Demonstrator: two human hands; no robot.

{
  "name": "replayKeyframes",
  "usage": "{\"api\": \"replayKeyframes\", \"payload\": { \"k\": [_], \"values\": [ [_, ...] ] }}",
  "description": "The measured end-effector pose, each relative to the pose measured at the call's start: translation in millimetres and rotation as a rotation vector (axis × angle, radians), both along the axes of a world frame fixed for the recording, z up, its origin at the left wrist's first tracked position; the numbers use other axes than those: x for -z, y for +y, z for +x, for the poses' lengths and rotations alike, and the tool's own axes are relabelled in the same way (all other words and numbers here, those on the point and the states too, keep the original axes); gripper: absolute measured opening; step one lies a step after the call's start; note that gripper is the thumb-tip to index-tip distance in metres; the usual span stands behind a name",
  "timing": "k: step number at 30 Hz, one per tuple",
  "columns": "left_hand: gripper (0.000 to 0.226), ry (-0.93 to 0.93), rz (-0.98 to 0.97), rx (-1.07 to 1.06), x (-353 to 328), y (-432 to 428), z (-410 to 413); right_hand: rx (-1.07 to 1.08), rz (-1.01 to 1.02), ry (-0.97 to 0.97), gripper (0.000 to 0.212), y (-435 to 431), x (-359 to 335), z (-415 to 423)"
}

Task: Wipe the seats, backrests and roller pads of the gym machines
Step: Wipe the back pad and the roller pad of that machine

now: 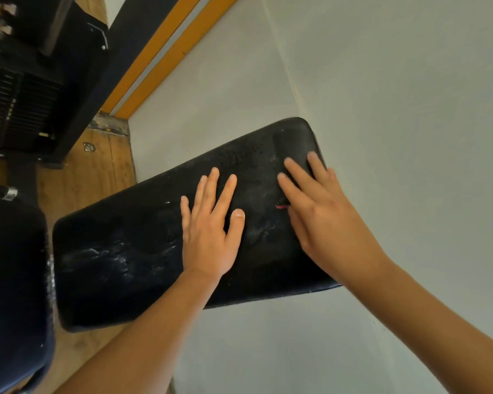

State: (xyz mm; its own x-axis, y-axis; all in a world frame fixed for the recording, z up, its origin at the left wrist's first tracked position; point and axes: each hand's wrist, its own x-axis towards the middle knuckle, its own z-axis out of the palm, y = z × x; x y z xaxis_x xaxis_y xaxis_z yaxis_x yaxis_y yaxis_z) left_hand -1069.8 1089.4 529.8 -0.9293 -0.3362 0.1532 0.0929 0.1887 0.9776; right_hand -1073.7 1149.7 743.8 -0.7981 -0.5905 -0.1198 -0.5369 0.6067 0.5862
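The backrest [120, 251] is being braced by the flat left hand [208, 237], a dark cloth [292, 146] being pressed at its far corner under the flat right hand [322, 211].

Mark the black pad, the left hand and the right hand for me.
black pad [120, 265]: head view, bare streaked surface left of the hands.
left hand [208, 233]: head view, back of the hand.
right hand [322, 211]: head view, back of the hand.

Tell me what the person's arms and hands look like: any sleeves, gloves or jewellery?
The left forearm and right forearm are bare, with no sleeve in view. The left hand and right hand wear no gloves; no ring, watch or wristband shows. The nails that show are short and unpainted.
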Motion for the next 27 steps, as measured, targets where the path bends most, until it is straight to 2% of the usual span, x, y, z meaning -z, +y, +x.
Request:
{"api": "replayKeyframes", "payload": {
  "k": [3,7,13,19,22,27],
  "values": [
    [0.056,-0.001,0.006,0.000,-1,-1,-1,-0.007,0.029,-0.002,0.059,23,0,34],
    [0.056,-0.003,-0.009,-0.010,0,0,-2,-0.034,0.027,-0.011,0.056,23,-1,28],
    [0.056,0.003,0.005,-0.021,2,-1,-2,-0.031,-0.014,0.026,0.045,-14,7,-35],
    [0.056,-0.003,-0.012,-0.019,3,-2,-3,0.014,0.039,0.028,0.038,-55,11,-102],
    [0.056,0.008,-0.006,-0.003,4,-1,-3,0.011,0.022,0.033,0.044,-46,7,-87],
    [0.056,0.007,-0.015,-0.003,4,-2,-3,0.014,-0.035,-0.007,0.048,-1,-3,-4]
  ]
}}
